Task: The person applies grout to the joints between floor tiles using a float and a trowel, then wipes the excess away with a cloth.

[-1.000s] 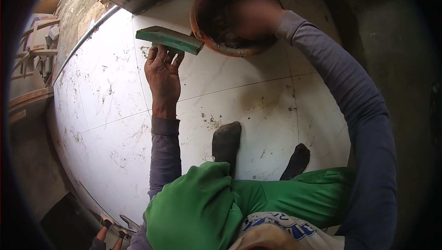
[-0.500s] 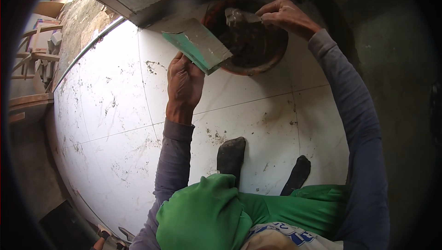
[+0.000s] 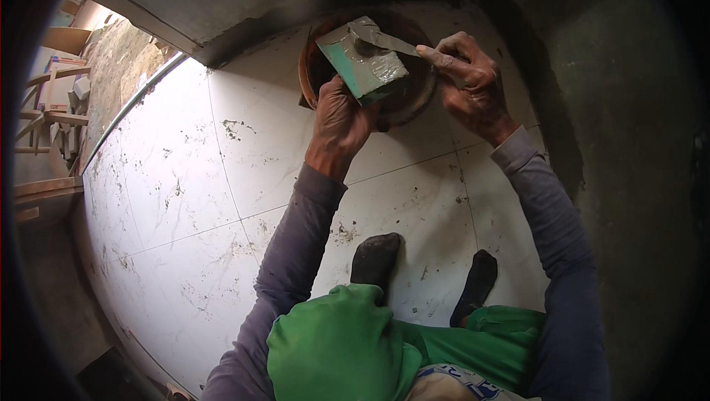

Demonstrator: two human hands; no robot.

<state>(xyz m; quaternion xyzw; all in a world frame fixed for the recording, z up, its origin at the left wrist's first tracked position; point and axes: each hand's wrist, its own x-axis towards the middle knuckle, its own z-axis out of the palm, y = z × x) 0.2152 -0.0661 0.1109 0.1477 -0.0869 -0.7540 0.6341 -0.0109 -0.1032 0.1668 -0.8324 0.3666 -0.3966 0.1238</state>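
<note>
My left hand (image 3: 342, 121) grips a small rectangular block (image 3: 346, 67) from below, its side green and its top grey. Wet grey mortar (image 3: 387, 68) lies on the block's far and right parts. In my right hand (image 3: 473, 85) is a narrow putty knife (image 3: 399, 45), held by its handle end, which the fingers mostly hide. Its blade reaches left over the block's top and meets the mortar. Beneath the block stands a round reddish-brown basin (image 3: 304, 67), dark inside, its contents largely hidden by the block and hands.
White floor tiles (image 3: 185, 179) with dirt specks and crumbs spread around my socked feet (image 3: 376, 257). A dark grey wall (image 3: 629, 142) rises on the right and continues along the far side. Wooden pieces (image 3: 55, 116) are stacked at the far left, beyond the floor's edge.
The block has moved right, over the basin, with my left hand. My right hand has brought the putty knife out of the basin onto the block, and mortar now lies on top.
</note>
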